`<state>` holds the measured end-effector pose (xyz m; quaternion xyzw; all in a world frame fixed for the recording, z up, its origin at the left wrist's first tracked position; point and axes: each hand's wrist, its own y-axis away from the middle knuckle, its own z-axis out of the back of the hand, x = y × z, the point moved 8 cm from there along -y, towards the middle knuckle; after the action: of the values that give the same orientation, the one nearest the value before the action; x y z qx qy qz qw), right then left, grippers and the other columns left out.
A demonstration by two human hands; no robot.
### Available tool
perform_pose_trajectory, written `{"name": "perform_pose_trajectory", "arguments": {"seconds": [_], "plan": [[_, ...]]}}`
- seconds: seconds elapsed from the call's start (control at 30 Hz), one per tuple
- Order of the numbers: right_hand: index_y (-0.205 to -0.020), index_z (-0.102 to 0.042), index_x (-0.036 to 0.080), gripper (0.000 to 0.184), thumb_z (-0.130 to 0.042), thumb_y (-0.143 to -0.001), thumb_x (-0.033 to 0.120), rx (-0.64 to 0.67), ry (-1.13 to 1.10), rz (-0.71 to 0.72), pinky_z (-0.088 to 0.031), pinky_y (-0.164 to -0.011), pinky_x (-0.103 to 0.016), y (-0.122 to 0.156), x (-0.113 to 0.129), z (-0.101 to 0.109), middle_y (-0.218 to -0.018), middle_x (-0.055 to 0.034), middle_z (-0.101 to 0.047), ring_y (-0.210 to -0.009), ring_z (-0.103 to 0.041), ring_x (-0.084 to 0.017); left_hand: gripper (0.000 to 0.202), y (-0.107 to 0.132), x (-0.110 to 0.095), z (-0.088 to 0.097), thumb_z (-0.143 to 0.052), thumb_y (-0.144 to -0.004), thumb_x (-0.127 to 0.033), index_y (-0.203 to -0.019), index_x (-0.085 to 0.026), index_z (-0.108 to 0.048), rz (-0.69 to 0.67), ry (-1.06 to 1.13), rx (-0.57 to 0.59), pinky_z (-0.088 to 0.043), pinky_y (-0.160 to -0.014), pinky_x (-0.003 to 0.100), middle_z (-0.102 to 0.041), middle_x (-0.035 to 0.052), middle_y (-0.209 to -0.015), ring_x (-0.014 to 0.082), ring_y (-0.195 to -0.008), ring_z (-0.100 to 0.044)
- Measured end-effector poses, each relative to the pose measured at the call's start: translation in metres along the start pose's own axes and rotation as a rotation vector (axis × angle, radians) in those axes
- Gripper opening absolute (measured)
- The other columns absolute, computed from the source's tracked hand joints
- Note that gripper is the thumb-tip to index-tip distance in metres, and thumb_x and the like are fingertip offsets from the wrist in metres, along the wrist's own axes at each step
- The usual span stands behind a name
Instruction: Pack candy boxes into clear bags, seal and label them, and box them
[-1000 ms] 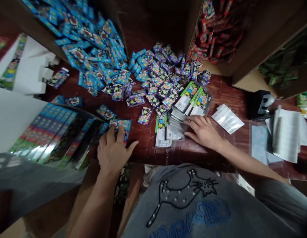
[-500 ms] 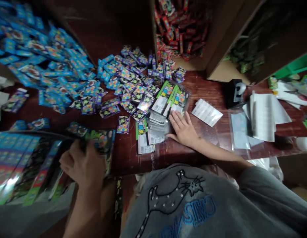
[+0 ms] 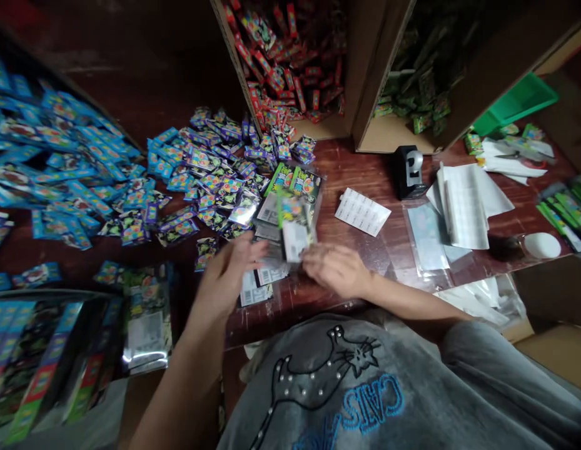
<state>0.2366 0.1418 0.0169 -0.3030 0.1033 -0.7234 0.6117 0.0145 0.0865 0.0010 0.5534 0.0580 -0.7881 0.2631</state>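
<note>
My right hand [image 3: 337, 270] pinches the lower corner of a green-and-black printed plastic pouch [image 3: 294, 232], which is tilted up off the pile and slightly blurred. Under and behind it lie more such pouches [image 3: 271, 206], some with a white barcode panel, and a clear-plastic stack. My left hand [image 3: 229, 269], smeared by motion, reaches in from the left with its fingers stretched towards the stack; nothing shows in it. Small purple-and-black candy packets [image 3: 217, 181] are heaped just beyond the hands.
Blue packets [image 3: 74, 162] pile up at left. Cardboard boxes hold red packets [image 3: 290, 75] and green packets [image 3: 426, 100]. On the right are a sticker sheet [image 3: 363, 211], a tape dispenser [image 3: 409, 172], papers [image 3: 463, 206] and a white-capped jar [image 3: 541, 246]. Filled pouches [image 3: 147, 319] lie at left.
My left hand has left the pouches at the far left and moved right to the stack. My right hand, flat on the pouches before, has lifted one. The view has shifted rightward.
</note>
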Motion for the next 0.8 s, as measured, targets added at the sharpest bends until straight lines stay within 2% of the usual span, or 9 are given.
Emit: {"name": "perform_pose_trajectory", "arguments": {"seconds": [0.03,0.1,0.17,0.23,0.3,0.37,0.5,0.63,0.8], "plan": [[-0.121,-0.077,0.023,0.023,-0.058,-0.110,0.026,-0.002,-0.034,0.141,-0.063,-0.112,-0.041,0.002,0.019,0.007,-0.132,-0.0064,-0.081,-0.128,-0.074,-0.019,0.082,-0.005,0.000,-0.030,-0.053,-0.092,-0.085,-0.133,-0.015,-0.069,0.113,0.186,0.131,-0.063,-0.092,0.055,-0.080,0.0197,-0.118,0.0354,-0.103,-0.078],[-0.125,-0.076,0.024,0.025,-0.058,-0.111,0.032,0.051,-0.080,0.295,-0.062,-0.114,-0.039,0.004,0.040,0.016,-0.136,-0.0048,-0.079,-0.130,-0.073,-0.017,0.081,-0.010,-0.004,-0.069,-0.075,-0.078,-0.080,-0.127,-0.015,-0.070,0.234,0.389,0.256,-0.065,-0.088,0.052,-0.082,0.0165,-0.108,0.0345,-0.097,-0.079],[-0.133,-0.072,0.018,0.039,-0.055,-0.112,0.045,0.062,-0.095,0.222,-0.060,-0.118,-0.042,-0.001,0.033,0.024,-0.143,-0.0120,-0.075,-0.136,-0.069,-0.022,0.068,-0.012,-0.012,-0.086,-0.086,-0.073,-0.065,-0.119,-0.016,-0.072,0.156,0.346,0.302,-0.063,-0.095,0.049,-0.082,0.0127,-0.106,0.0330,-0.102,-0.078],[-0.143,-0.065,0.009,0.053,-0.050,-0.112,0.050,0.016,-0.088,-0.001,-0.058,-0.119,-0.049,-0.010,0.005,0.033,-0.149,-0.0216,-0.068,-0.142,-0.063,-0.028,0.050,-0.006,-0.022,-0.094,-0.081,-0.078,-0.056,-0.109,-0.018,-0.073,-0.010,0.179,0.370,-0.060,-0.103,0.049,-0.081,0.0101,-0.107,0.0316,-0.109,-0.075],[-0.147,-0.061,0.009,0.050,-0.049,-0.114,0.044,-0.002,-0.089,-0.206,-0.058,-0.116,-0.052,-0.015,-0.024,0.038,-0.145,-0.0231,-0.067,-0.138,-0.063,-0.030,0.038,0.004,-0.025,-0.100,-0.072,-0.086,-0.051,-0.106,-0.019,-0.073,-0.122,0.023,0.454,-0.059,-0.103,0.048,-0.081,0.0088,-0.107,0.0300,-0.107,-0.074],[-0.144,-0.063,0.014,0.041,-0.052,-0.113,0.039,0.030,-0.124,-0.318,-0.061,-0.109,-0.050,-0.019,-0.042,0.037,-0.133,-0.0182,-0.071,-0.124,-0.068,-0.028,0.036,0.012,-0.023,-0.101,-0.065,-0.090,-0.048,-0.109,-0.019,-0.073,-0.159,-0.056,0.478,-0.060,-0.099,0.046,-0.081,0.0082,-0.107,0.0286,-0.102,-0.074],[-0.121,-0.069,0.016,0.031,-0.062,-0.109,0.044,0.066,-0.239,-0.338,-0.062,-0.097,-0.042,-0.024,-0.050,0.037,-0.113,-0.0121,-0.071,-0.106,-0.069,-0.025,0.038,0.018,-0.017,-0.096,-0.058,-0.095,-0.047,-0.117,-0.019,-0.072,-0.165,-0.113,0.483,-0.060,-0.098,0.045,-0.081,0.0085,-0.111,0.0279,-0.101,-0.074],[-0.121,-0.066,0.017,0.041,-0.076,-0.099,0.050,0.053,-0.234,-0.334,-0.058,-0.096,-0.039,-0.029,-0.050,0.043,-0.117,-0.0121,-0.070,-0.109,-0.067,-0.026,0.037,0.022,-0.015,-0.091,-0.057,-0.097,-0.046,-0.117,-0.019,-0.072,-0.183,-0.152,0.497,-0.058,-0.102,0.045,-0.080,0.0098,-0.114,0.0289,-0.108,-0.074],[-0.100,-0.073,0.019,0.021,-0.068,-0.106,0.039,0.240,-0.114,-0.337,-0.054,-0.092,-0.040,-0.034,-0.047,0.037,-0.097,-0.0077,-0.074,-0.093,-0.070,-0.024,0.036,0.030,-0.005,-0.087,-0.061,-0.095,-0.047,-0.112,-0.016,-0.071,-0.071,-0.087,0.500,-0.058,-0.094,0.044,-0.078,0.0095,-0.103,0.0276,-0.098,-0.072]]}}
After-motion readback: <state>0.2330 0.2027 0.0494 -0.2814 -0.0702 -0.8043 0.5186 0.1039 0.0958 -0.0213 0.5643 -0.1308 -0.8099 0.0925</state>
